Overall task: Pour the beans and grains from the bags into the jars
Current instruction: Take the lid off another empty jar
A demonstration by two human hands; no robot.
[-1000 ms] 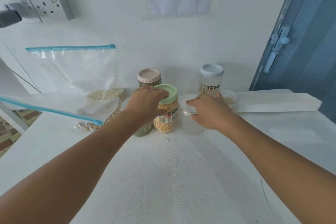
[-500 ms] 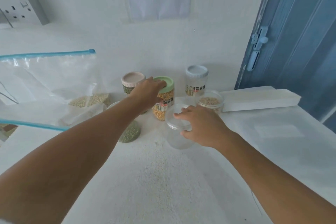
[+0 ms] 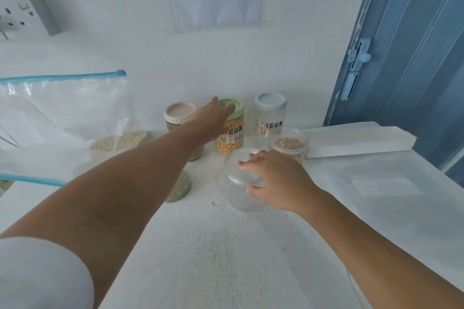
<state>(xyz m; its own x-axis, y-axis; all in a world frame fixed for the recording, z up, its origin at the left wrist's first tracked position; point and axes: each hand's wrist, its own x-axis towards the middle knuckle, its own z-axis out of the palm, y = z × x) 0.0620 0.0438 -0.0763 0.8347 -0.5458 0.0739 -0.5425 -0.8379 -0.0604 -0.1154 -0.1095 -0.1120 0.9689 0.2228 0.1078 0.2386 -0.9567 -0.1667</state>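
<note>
My left hand point(image 3: 213, 120) reaches far forward and wraps the top of a green-lidded jar point(image 3: 233, 137) of yellow grains near the wall. My right hand point(image 3: 275, 180) rests over the lid of an empty clear jar point(image 3: 239, 192), fingers on top and thumb at its side. A pink-lidded jar point(image 3: 178, 114) stands left of the green one and a grey-lidded jar point(image 3: 270, 115) right of it. A small open jar point(image 3: 290, 145) holds beige grains. A zip bag of pale grains point(image 3: 118, 140) leans at the left. Green beans in a bag point(image 3: 179, 188) show under my left forearm.
A long white paper packet point(image 3: 359, 140) lies at the right along the wall, beside a blue door point(image 3: 406, 57). A wall socket point(image 3: 22, 15) sits at the upper left. A second bag's blue zip edge point(image 3: 30, 179) crosses the left side.
My left hand has moved the green-lidded jar back toward the wall, into line with the other lidded jars. My right hand has drawn the clear jar nearer to me.
</note>
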